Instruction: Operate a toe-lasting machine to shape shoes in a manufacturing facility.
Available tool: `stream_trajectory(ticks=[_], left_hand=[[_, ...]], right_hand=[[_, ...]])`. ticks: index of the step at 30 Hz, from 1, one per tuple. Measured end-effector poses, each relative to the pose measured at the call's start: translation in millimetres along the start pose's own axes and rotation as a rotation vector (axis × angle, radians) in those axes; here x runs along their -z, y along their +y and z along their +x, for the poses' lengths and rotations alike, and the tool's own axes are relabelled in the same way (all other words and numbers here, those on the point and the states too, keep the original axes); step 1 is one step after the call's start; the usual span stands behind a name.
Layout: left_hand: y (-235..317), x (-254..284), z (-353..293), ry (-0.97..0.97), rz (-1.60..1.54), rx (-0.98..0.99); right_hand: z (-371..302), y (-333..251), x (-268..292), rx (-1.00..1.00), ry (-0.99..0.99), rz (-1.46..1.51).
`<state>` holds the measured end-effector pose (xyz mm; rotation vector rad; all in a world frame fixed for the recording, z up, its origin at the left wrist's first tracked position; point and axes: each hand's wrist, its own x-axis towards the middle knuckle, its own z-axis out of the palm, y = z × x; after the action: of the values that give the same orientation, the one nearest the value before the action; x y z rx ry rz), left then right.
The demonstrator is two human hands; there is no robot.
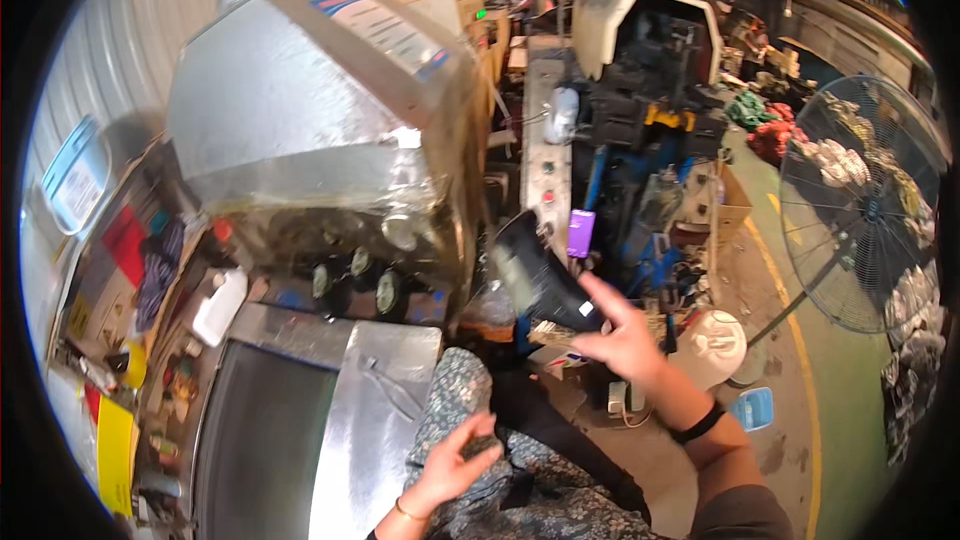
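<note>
My right hand grips a black boot by one end, with thumb and fingers to either side of it. The boot is tilted, its greyish side toward the hooded machine, and a small white tag shows near my fingers. My left hand is empty, fingers apart, held low over the patterned cloth on my lap. To its upper left, pincers lie on a metal plate beside a dark conveyor belt. Several dark rounded shapes, like shoe toes, show at the opening of the metal hood.
A machine with black and blue parts stands ahead right, a purple box on its near side. A large fan stands at right. A white container and blue basin sit below. A cluttered shelf runs along the left.
</note>
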<state>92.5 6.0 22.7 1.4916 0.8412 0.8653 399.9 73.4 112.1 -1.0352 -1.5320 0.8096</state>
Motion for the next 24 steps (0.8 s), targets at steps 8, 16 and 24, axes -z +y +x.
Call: stream_trajectory(ticks=[8,16,24], left_hand=[[-66,2,-40,-0.032,0.242,0.226],[-82,-5,-25,0.069,0.044,0.311],[-96,-9,-24,0.116,0.041,0.315]], right_hand=[[77,8,205,-0.235,0.586,-1.281],[116,21,254,-0.302,0.41,-1.302],[120,-10,236,-0.493,0.304,-1.399]])
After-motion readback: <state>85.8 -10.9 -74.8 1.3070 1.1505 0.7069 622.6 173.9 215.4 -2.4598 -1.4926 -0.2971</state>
